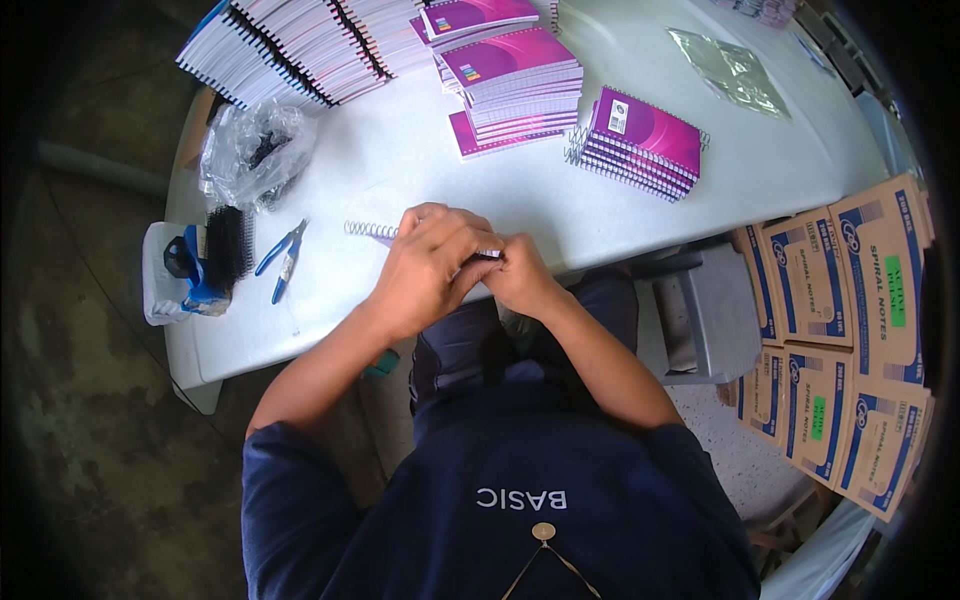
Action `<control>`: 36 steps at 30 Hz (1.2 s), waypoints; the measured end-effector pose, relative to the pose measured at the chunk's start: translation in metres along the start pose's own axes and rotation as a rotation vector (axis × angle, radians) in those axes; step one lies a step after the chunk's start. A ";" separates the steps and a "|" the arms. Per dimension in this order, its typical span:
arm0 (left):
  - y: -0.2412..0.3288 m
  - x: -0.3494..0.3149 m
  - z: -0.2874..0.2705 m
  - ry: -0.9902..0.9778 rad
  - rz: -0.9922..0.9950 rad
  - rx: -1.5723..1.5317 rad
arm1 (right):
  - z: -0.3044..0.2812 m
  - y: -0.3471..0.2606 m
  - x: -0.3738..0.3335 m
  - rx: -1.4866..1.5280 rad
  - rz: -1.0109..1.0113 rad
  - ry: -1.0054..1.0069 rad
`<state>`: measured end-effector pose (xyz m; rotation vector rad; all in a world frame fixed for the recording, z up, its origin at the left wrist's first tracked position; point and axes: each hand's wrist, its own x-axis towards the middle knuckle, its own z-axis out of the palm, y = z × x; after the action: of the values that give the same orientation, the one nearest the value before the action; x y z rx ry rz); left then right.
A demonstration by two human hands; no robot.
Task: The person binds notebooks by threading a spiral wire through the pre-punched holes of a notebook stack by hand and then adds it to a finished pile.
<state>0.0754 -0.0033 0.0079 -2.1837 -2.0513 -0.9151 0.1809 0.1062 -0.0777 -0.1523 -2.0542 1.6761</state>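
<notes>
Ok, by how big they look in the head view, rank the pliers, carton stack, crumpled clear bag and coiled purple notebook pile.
1. Carton stack
2. Crumpled clear bag and coiled purple notebook pile: too alike to rank
3. Pliers

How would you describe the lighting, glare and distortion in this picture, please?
Head view: white table brightly lit, floor at left dim; head view: glare on the shiny plastic packet; head view: cartons at right look bent, picture corners fade to black.

Notebook-binding workshop, apparently: wire coil [368, 228], pliers [293, 241] and notebook stacks [512, 62] on white table [375, 150], piled cartons [835, 345].
</notes>
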 end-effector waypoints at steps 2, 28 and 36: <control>0.007 0.009 -0.012 -0.064 -0.058 -0.010 | 0.002 -0.001 0.001 0.103 0.005 0.043; 0.026 0.080 -0.001 0.522 0.015 0.186 | -0.052 -0.048 0.000 0.295 -0.158 0.426; 0.058 0.180 0.079 0.668 -0.269 -0.820 | -0.144 -0.041 0.024 -0.269 -0.181 1.350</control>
<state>0.1552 0.1834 0.0387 -1.4110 -1.7895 -2.4371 0.2300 0.2339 -0.0126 -0.8729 -1.1332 0.7203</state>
